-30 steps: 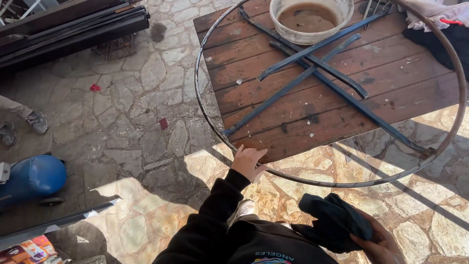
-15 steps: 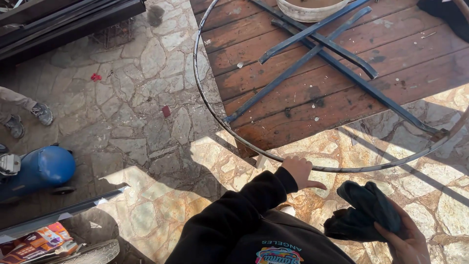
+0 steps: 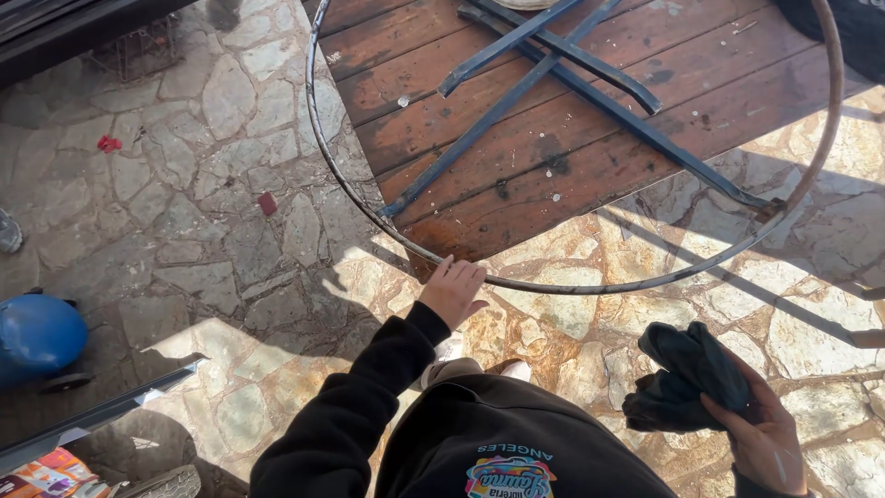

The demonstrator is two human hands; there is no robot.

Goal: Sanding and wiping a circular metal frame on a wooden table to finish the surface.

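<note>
A large round metal frame [image 3: 590, 288] with dark blue crossed bars [image 3: 516, 97] lies on a worn wooden table [image 3: 562, 175] and overhangs its near edge. My left hand [image 3: 452, 290] reaches out with fingers apart, its fingertips just at the near rim of the ring; it holds nothing. My right hand [image 3: 761, 429] grips a crumpled dark cloth [image 3: 687, 378] low at the right, away from the frame. My black sleeves and sweatshirt fill the bottom of the view.
The ground is irregular stone paving [image 3: 230, 212] with two small red scraps [image 3: 109, 144]. A blue rounded tank on wheels [image 3: 37, 337] stands at the left. A metal bar [image 3: 92, 415] and colourful packaging [image 3: 46, 480] lie at the bottom left.
The view has drifted so the table sits higher and a bowl on it has left the frame. My left hand stays near the ring's front rim; my right hand still holds the cloth.
</note>
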